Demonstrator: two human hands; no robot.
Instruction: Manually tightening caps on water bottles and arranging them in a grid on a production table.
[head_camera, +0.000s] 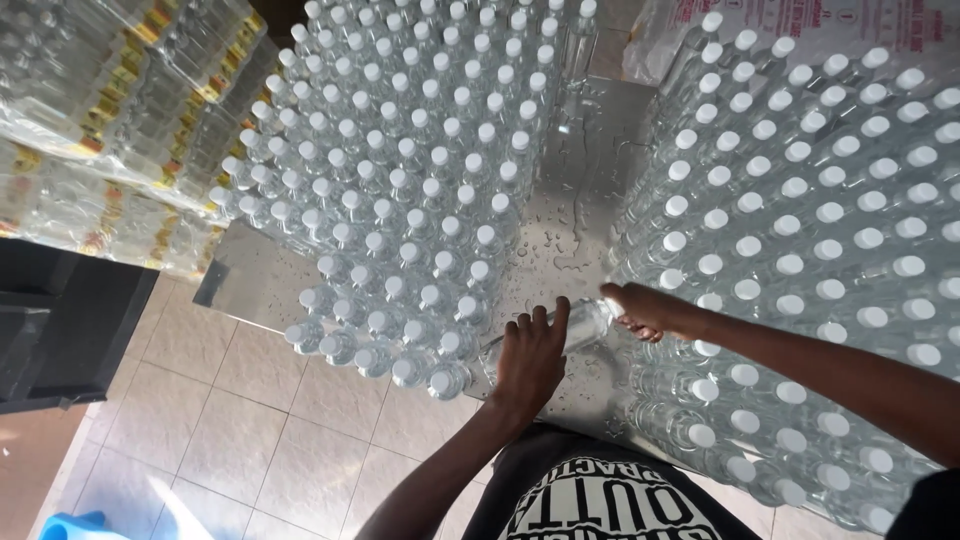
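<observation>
Head view, lower centre: clear bottle (575, 328) with white cap, lying sideways on wet steel table (590, 180); left hand (530, 360) curled over body, right hand (640, 308) gripping capped end.

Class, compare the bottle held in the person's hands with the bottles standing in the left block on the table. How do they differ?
The held bottle lies on its side; the bottles in the left block stand upright. The held bottle is gripped by the left hand and right hand, apart from the rest; the left-block bottles are untouched and packed close in rows on the wet metal table. Both are clear plastic.
</observation>
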